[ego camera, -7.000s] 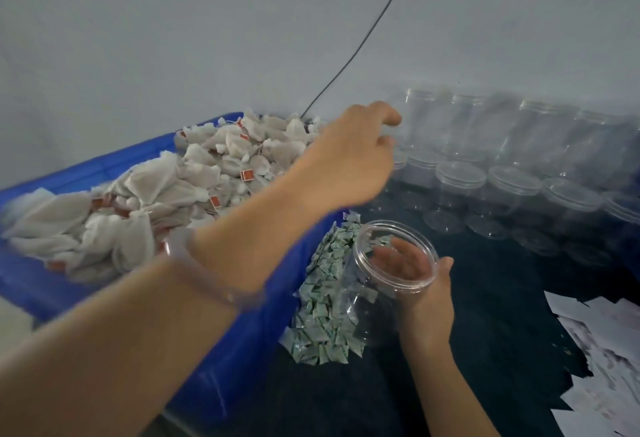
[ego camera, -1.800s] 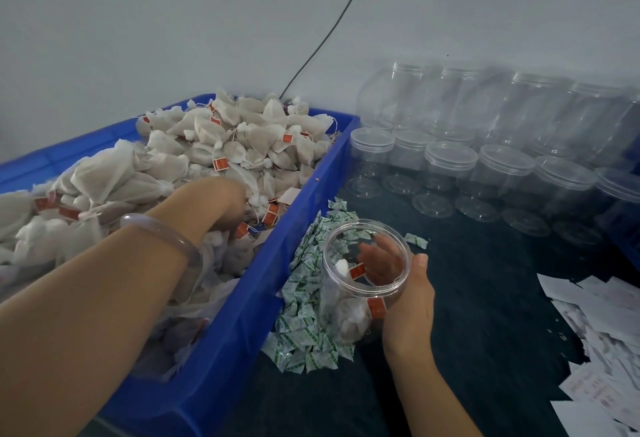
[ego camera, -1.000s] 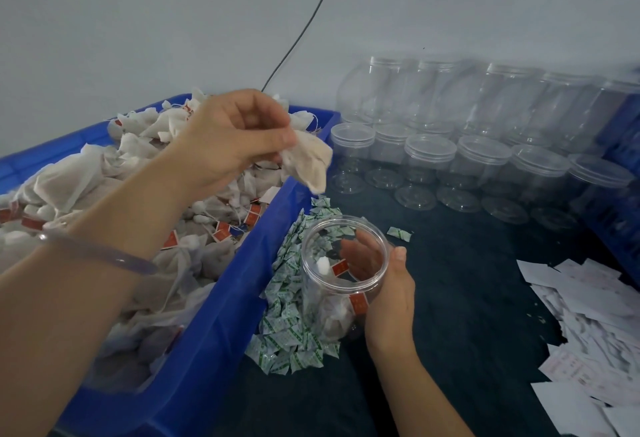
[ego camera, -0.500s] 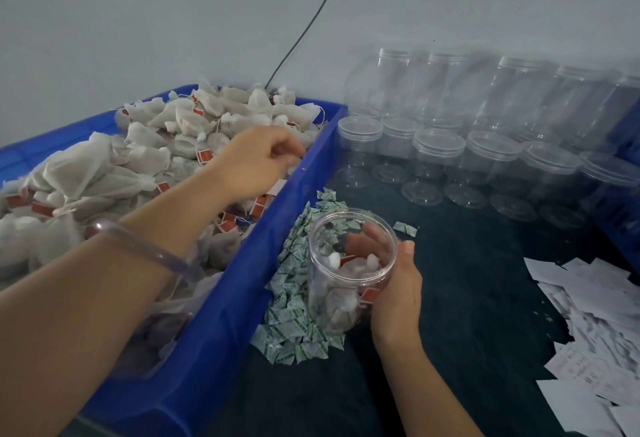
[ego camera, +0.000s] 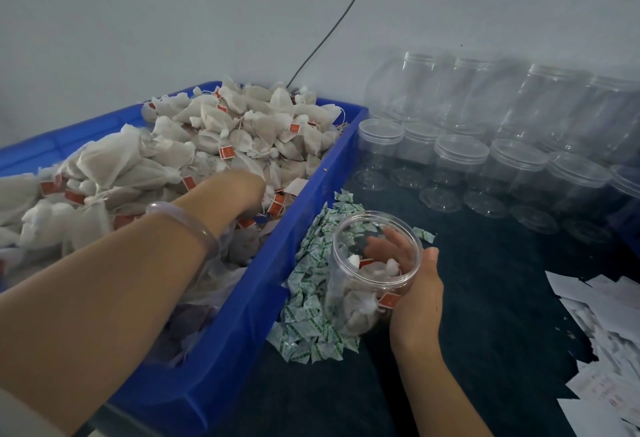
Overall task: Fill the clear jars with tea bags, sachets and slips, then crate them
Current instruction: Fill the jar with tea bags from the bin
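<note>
Clearly, the jar (ego camera: 351,294) sits wrapped inside the right grip (ego camera: 415,301).

I'm looking into a small packing workshop: a blue plastic bin (ego camera: 256,315) is overflowing with white mesh tea bags (ego camera: 249,125), empty clear plastic jars (ego camera: 460,156) are lining the bare grey wall (ego camera: 173,14), and green-printed sachets (ego camera: 304,301) are lying heaped on the dark tabletop (ego camera: 491,298).

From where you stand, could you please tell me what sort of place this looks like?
Probably a small hand-packing station for tea: a blue bin heaped with tea bags, rows of empty clear jars, and loose piles of green sachets and paper slips.
</note>
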{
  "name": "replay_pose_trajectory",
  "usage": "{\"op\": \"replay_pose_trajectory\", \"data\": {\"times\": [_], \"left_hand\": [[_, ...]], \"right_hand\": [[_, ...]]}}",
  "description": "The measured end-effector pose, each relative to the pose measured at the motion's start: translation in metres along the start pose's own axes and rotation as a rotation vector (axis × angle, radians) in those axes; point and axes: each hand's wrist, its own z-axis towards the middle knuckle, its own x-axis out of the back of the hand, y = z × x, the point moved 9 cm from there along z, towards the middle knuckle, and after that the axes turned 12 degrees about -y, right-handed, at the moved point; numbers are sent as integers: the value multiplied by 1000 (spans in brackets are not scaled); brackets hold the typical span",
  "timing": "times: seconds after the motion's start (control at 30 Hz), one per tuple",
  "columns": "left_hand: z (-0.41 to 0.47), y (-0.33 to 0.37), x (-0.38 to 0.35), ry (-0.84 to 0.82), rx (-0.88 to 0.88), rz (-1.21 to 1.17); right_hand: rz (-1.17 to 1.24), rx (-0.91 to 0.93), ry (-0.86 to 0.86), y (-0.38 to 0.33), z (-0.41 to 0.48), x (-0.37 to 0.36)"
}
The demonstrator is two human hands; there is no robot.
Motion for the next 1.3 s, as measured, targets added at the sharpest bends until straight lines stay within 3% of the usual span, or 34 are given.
{"op": "replay_pose_trajectory", "data": {"times": [0.2,0.33,0.6,0.7,0.83,0.97,1.1,1.3], "left_hand": [[-8,-4,2,-14,2,-12],[-11,-18,10,24,-64,-280],[-37,-32,59,306,-328,-845],[-52,-22,71,376,-425,-956],[-71,-13,87,526,-488,-926],[-74,-17,92,634,-412,-760],[-62,-17,81,540,-323,-560],[-50,-16,71,412,-316,-537]], "right_hand": [[-3,-14,6,2,-1,0],[8,-16,11,2,-1,0],[25,-8,2,2,0,0],[29,1,-10,0,0,-1],[45,1,-13,1,1,-1],[59,-3,0,4,1,0],[57,-6,16,5,1,2],[59,-17,6,4,1,0]]}}
